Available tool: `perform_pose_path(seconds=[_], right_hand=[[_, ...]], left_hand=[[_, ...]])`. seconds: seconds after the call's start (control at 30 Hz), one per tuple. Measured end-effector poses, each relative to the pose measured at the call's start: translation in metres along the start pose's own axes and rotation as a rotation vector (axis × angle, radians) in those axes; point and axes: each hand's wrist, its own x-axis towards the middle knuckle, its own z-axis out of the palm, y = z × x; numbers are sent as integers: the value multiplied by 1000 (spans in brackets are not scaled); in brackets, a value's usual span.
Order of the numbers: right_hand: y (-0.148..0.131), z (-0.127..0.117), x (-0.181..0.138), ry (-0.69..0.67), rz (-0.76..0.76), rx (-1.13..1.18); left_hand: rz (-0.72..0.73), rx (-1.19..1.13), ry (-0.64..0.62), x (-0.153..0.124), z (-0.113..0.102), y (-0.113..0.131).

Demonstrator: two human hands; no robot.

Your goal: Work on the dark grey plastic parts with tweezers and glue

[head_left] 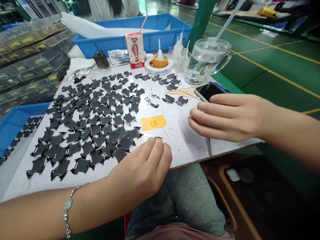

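Observation:
Many small black flat parts [95, 123] lie spread over a white board [190, 146] on my lap. My left hand [145, 166] rests at the board's near edge, its fingers curled together, with a sliver of a black part showing at the fingertips. My right hand [225, 116] hovers over the board's right side, fingers stretched out and close together, holding nothing. Between the hands lie a yellow patch with a blob of glue [153, 122] and a toothpick [164, 130]. A phone [208, 91] lies just behind my right hand.
A pile of toothpicks [180, 92], a glass mug with a straw [207, 61], a milk carton [135, 49], an orange glue holder [160, 61] and a blue bin [140, 33] stand at the back. Another blue tray [15, 123] sits at left. Another person stands behind the bin.

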Motion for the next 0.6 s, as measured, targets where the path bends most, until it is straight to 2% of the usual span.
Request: perform_pose_path(seconds=[0.1, 0.17, 0.23, 0.37, 0.47, 0.6], right_hand=[[2, 0, -15, 190, 106, -151], [4, -6, -31, 270, 118, -235], [3, -14, -46, 221, 79, -279], [-6, -15, -60, -18, -138, -414], [-13, -1, -59, -3, -283, -466], [-15, 8, -53, -14, -376, -445]], left_hand=[[9, -40, 50, -3, 6, -4], [-3, -62, 72, -3, 6, -6], [-4, -72, 85, -3, 6, -5], [-20, -85, 109, -3, 8, -2], [-27, -75, 113, -5, 8, -1], [-38, -71, 112, -8, 8, -1]])
